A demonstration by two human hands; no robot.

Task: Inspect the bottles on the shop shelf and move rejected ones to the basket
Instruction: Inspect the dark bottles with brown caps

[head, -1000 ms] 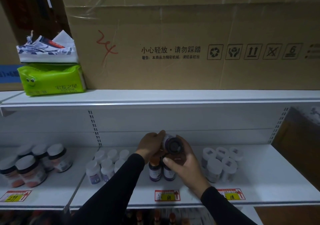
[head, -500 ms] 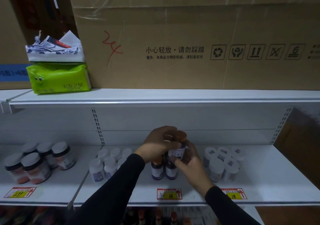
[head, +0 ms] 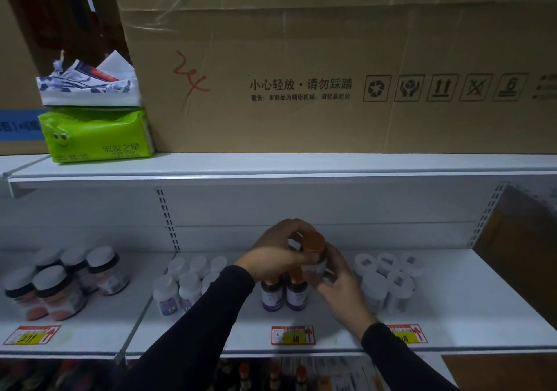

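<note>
Standing upright above the two shelf bottles (head: 284,295), the orange-capped bottle (head: 314,255) is held by left hand (head: 278,258) fingers and right hand (head: 337,282) fingers, curled round it.

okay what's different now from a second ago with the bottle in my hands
The brown-capped bottle was tipped with its end facing you; now it stands upright, cap on top. The left hand and right hand kept hold of it throughout. The two dark bottles below and the white jars stayed put.
</note>
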